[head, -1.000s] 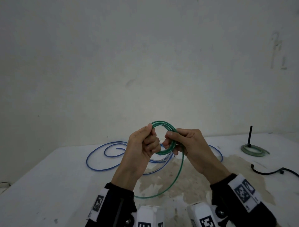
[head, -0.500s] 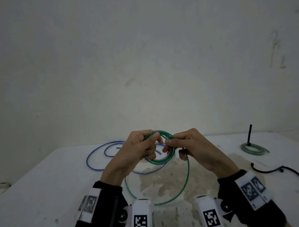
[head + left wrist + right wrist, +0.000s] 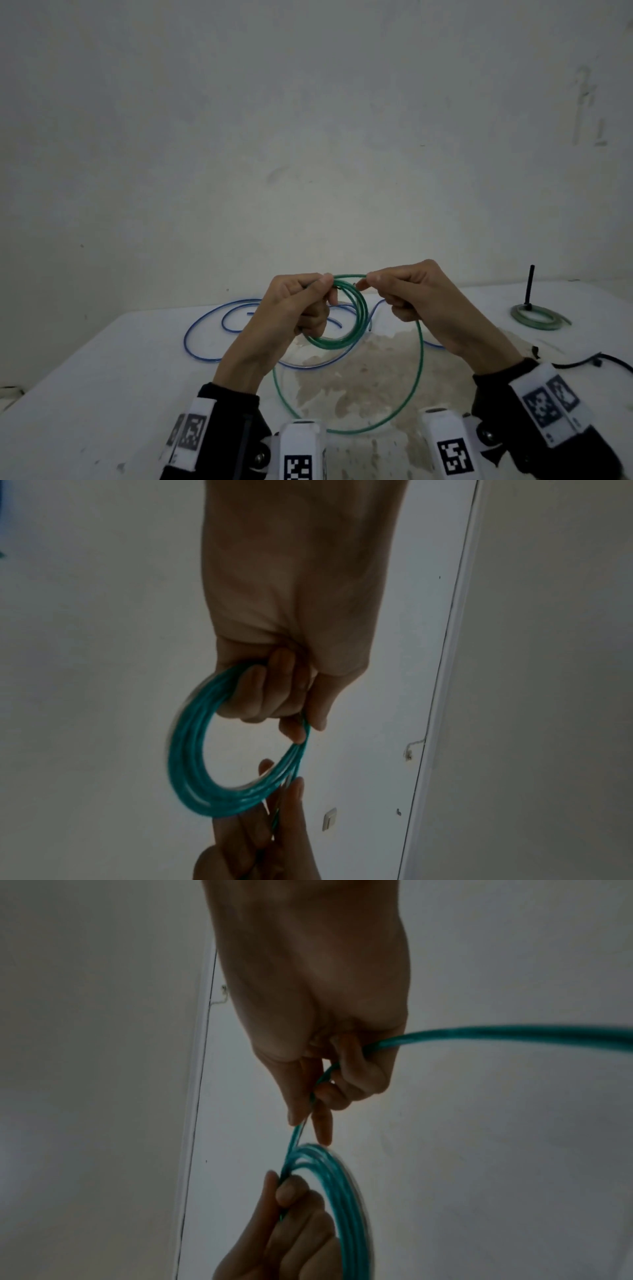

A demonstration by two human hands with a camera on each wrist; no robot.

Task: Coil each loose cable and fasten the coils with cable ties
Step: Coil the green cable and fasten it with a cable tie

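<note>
A: Nearest us, what's the risk with that big slack loop?

B: The green cable (image 3: pixel 358 313) hangs in one wide loop (image 3: pixel 418 370) down toward the near edge of the desk (image 3: pixel 102 394). My guess is it could snag or twist as it is drawn in, since the plastic jacket looks smooth and springy.

A: And the hands?

B: The left hand (image 3: pixel 298 308) is curled round the small stack of turns, held up above the middle of the desk, thumb and forefinger pinching the top of the ring. The right hand (image 3: pixel 407 294) is clamped on the free run, pinching it just beside the coil, with the rest passing through its curled fingers (image 3: pixel 356 1074). The two hands are close together but not touching.

A: So what slips?

B: The turns. They're several thin round strands lying side by side, glossy and stiff enough to hold a circle. If the left pinch eases, I'd expect them to spring apart, and no tie is on them yet.

A: Further back?

B: A blue cable (image 3: pixel 205 318) sprawls loose across the far left of the desk, thin and shiny, passing under the green one. The slack could catch on it. At the far right corner lies a flat pale-green coil (image 3: pixel 537 317) with a black stem (image 3: pixel 530 284) standing upright at it, and a black cord (image 3: pixel 582 363) trails off the right edge. The desk top is white, with a worn brownish patch.
</note>
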